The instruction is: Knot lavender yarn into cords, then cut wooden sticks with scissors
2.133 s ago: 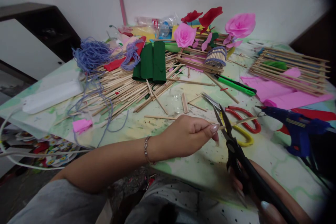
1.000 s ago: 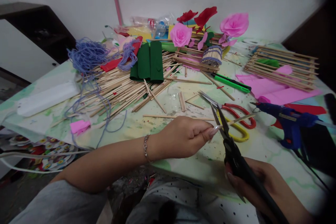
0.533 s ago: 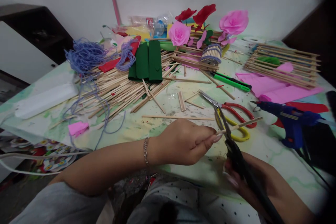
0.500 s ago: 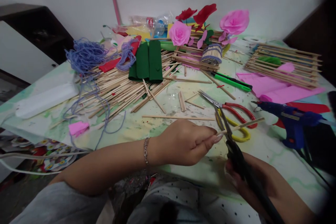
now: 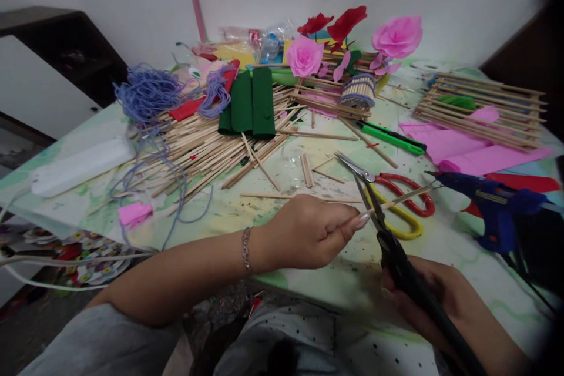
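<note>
My left hand (image 5: 315, 232) is closed, pinching a thin wooden stick (image 5: 403, 197) between thumb and fingers at the stick's near end. From the fingertips the stick slants up to the right. In my right hand (image 5: 434, 294) is a pair of black-handled shears (image 5: 396, 255), its fingers wrapped round the handle. The blades lie across the stick just beyond my left fingertips, one on each side as far as I can see. Under the stick's free part lie scissors with red and yellow handles (image 5: 403, 188).
Beyond my hands spreads a heap of wooden sticks (image 5: 207, 147), with dark green felt (image 5: 263, 103) on it and purple yarn (image 5: 147, 91) alongside. A blue glue gun (image 5: 489, 194) lies right, near a green cutter (image 5: 394, 138). Paper flowers (image 5: 305, 56) and a stick frame (image 5: 480, 108) stand farther back.
The stick's free end has risen slightly and shifted left. The shears' blades have moved a little left and up with my left hand. Both hands keep their grip.
</note>
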`<state>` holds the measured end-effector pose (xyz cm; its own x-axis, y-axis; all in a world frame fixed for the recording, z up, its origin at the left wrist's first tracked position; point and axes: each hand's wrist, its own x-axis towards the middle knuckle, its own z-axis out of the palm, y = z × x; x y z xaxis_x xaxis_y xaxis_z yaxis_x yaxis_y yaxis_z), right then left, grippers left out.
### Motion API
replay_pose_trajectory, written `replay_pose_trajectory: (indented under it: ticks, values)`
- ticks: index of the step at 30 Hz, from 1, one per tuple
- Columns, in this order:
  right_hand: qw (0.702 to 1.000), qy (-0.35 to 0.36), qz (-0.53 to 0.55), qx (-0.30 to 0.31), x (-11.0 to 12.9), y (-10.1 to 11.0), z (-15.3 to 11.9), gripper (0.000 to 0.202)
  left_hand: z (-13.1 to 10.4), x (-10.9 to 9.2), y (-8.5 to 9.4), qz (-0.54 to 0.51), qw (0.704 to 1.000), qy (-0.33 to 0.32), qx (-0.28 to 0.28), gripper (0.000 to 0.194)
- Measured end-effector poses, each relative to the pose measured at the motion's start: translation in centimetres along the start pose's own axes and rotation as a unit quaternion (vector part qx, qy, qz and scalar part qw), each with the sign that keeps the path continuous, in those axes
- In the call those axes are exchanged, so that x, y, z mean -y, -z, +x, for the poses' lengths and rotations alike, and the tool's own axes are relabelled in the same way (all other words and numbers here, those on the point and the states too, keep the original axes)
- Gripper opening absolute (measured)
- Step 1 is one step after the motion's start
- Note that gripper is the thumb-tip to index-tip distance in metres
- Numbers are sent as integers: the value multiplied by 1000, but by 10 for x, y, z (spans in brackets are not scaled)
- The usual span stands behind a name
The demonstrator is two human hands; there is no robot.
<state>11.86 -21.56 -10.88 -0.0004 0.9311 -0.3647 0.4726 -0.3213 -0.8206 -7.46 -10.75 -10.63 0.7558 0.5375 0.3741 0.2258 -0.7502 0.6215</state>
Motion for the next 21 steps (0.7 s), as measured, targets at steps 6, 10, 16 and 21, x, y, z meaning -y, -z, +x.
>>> replay_pose_trajectory:
  ticks: [6,10,16,21]
  values:
    - [999,-3,-24,47,-5,4,-2,26,-2,0,-3,53,998,-38,2,37]
    - [998,-3,-39,56,0,5,-1,27,-2,0,-3,50,997,-53,2,38]
    - [999,-10,-40,18,3,2,2,14,-1,2,0,-3,1000,-17,-4,37]
    - [999,-18,-6,32,-5,0,4,18,1,2,2,-83,996,29,10,39]
